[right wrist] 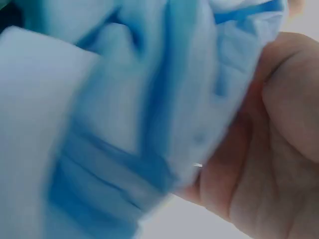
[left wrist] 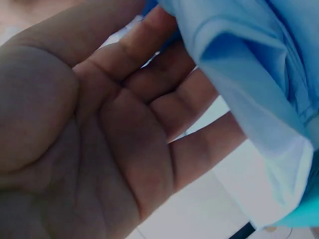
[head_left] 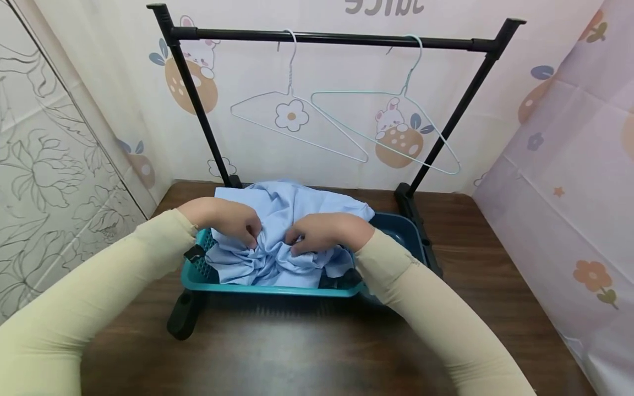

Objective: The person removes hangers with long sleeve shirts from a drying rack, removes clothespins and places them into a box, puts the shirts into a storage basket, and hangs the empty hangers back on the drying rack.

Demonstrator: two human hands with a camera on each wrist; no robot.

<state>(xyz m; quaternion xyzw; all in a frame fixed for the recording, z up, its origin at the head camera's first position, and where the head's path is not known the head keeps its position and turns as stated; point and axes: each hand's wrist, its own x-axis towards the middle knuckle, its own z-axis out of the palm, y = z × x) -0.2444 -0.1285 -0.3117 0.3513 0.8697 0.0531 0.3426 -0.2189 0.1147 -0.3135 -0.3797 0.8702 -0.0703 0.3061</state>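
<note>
A light blue shirt (head_left: 284, 206) lies bunched over a teal basket (head_left: 277, 290). My left hand (head_left: 235, 224) pinches its fabric on the left side. In the left wrist view, the fingers of the left hand (left wrist: 134, 104) reach behind a fold of the shirt (left wrist: 249, 64). Close by, my right hand (head_left: 322, 231) grips the cloth a little right of the middle. The right wrist view has the right hand (right wrist: 269, 144) holding the edge of the shirt (right wrist: 129, 99), where a small button-like dot shows. Fingertips of both hands are partly hidden by fabric.
Behind the basket stands a black rack (head_left: 327, 37). A white hanger (head_left: 297, 135) and a pale green hanger (head_left: 383, 146) hang from its bar. A dark blue container (head_left: 403, 231) sits at the right, by the rack's leg. Everything stands on a brown wooden table (head_left: 277, 352) against patterned curtains.
</note>
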